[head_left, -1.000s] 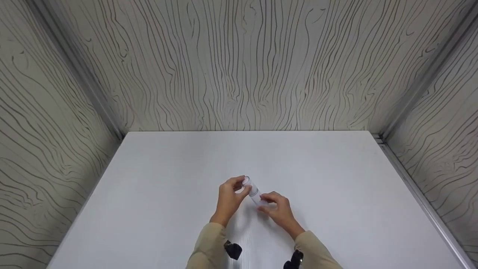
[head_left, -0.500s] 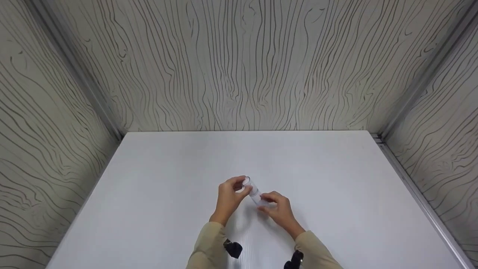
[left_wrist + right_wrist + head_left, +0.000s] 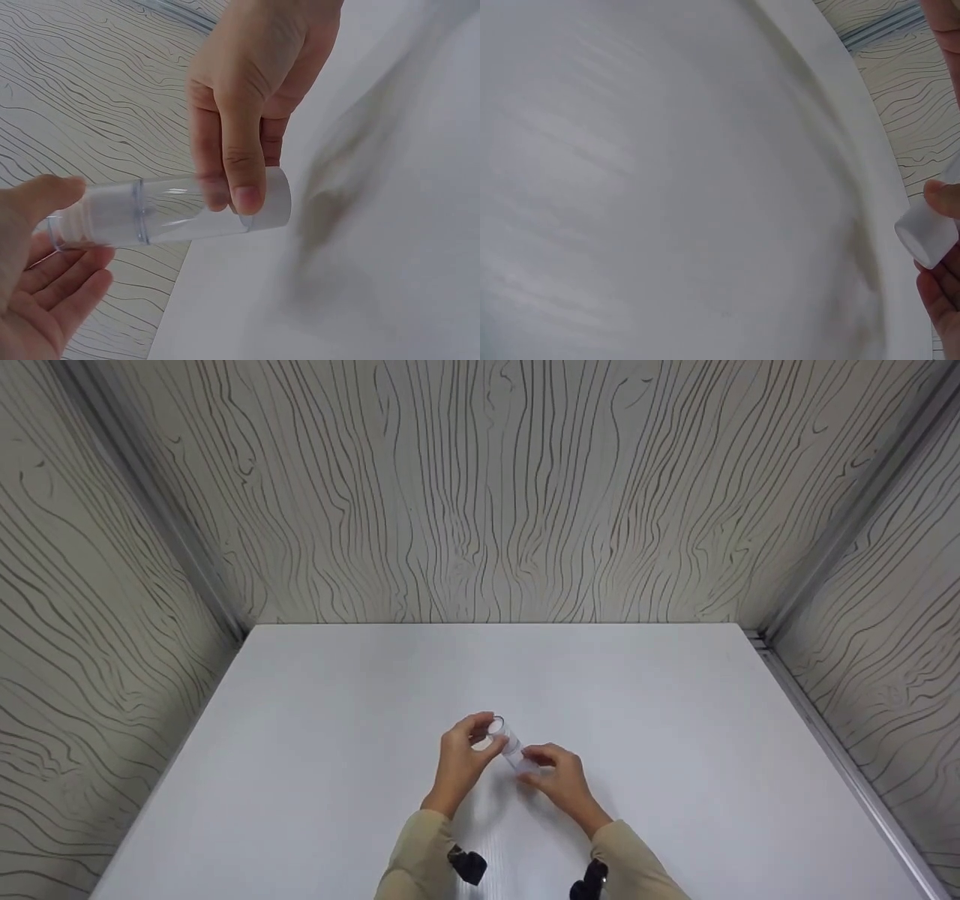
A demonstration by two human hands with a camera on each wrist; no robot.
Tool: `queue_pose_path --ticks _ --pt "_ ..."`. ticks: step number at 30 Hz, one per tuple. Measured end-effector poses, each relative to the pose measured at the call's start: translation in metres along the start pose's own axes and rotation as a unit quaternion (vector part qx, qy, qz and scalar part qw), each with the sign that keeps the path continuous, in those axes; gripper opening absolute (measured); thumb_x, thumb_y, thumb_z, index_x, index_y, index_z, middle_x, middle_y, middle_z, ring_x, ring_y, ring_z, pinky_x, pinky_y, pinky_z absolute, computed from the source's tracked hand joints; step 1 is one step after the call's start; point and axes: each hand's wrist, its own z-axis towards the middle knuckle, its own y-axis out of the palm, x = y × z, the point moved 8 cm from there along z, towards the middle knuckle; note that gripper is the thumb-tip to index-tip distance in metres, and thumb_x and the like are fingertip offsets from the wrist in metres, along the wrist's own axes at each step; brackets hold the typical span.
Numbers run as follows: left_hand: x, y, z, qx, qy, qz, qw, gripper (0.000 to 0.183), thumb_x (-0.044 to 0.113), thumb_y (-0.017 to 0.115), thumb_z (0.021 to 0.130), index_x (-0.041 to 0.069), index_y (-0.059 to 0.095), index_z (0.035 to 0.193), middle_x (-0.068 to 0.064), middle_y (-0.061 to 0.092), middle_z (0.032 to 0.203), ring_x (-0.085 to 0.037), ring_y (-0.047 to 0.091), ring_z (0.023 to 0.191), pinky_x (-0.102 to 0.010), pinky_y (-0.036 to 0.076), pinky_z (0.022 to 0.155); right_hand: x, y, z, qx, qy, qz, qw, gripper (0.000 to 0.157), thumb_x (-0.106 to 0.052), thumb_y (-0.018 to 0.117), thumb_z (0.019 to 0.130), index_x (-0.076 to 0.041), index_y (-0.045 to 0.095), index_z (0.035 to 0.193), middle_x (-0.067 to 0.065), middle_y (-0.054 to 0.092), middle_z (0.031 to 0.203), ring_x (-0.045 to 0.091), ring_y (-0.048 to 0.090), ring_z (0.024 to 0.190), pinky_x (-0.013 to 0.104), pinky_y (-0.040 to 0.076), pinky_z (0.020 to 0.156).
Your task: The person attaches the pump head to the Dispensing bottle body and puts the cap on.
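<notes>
A slim clear plastic bottle (image 3: 514, 751) is held tilted above the white table by both hands. My left hand (image 3: 459, 757) grips its round, clear upper end, thumb on one side and fingers on the other. Lower down, my right hand (image 3: 562, 781) pinches the other end between thumb and fingers. In the left wrist view, a ridged ring (image 3: 141, 212) circles the bottle's middle, and a solid white base (image 3: 274, 198) closes the end at the right hand. The right wrist view catches this white base (image 3: 924, 234) at its right edge, beside the right hand's thumb.
The white table (image 3: 337, 697) spreads out around both hands. Panels with a wood-line pattern (image 3: 480, 495) rise behind it and at both sides, joined by grey metal corner posts (image 3: 161, 502). Black straps (image 3: 468, 863) sit at the sleeve cuffs.
The bottle's upper end has shifted very slightly toward the right hand, along with the left fingertips. Both hands otherwise keep the same hold and place.
</notes>
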Motion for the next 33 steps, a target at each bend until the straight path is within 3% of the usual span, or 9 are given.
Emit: queue_pose_path --ticks 9,16,19,33 --pt "-0.001 -0.004 0.000 0.006 -0.001 0.004 1.0000 0.040 0.010 0.070 0.086 -0.004 0.059 0.121 -0.021 0.068 0.116 -0.033 0.068 0.105 -0.033 0.057 0.095 0.002 0.004 0.004 -0.005 0.009 -0.002 1.000 0.030 -0.006 0.077 0.077 0.001 0.069 0.105 0.016 0.072 0.101 0.032 0.069 0.095 0.042 0.058 0.088" --pt "-0.006 -0.008 -0.005 0.016 0.015 0.017 0.9996 0.041 0.004 0.071 0.083 -0.009 0.058 0.120 -0.023 0.068 0.113 -0.034 0.069 0.102 -0.033 0.058 0.092 0.003 0.007 0.006 0.004 -0.007 0.015 1.000 0.031 -0.006 0.079 0.075 0.005 0.069 0.103 0.020 0.072 0.099 0.036 0.069 0.092 0.041 0.060 0.084" --pt "-0.010 -0.008 -0.007 0.013 0.004 0.020 0.9997 0.040 0.004 0.070 0.084 -0.008 0.058 0.120 -0.023 0.069 0.112 -0.034 0.070 0.102 -0.034 0.058 0.092 0.006 0.009 0.007 0.006 0.008 0.021 1.000 0.032 -0.006 0.078 0.075 0.005 0.068 0.104 0.021 0.072 0.101 0.033 0.070 0.093 0.038 0.060 0.085" --pt "-0.031 -0.006 -0.018 0.006 -0.046 0.039 0.9982 0.032 0.003 0.067 0.086 -0.004 0.062 0.117 -0.020 0.070 0.108 -0.030 0.070 0.100 -0.034 0.059 0.091 0.015 0.015 0.012 0.012 0.049 0.033 0.998 0.033 -0.004 0.075 0.078 0.007 0.065 0.108 0.024 0.070 0.107 0.037 0.068 0.100 0.042 0.058 0.089"
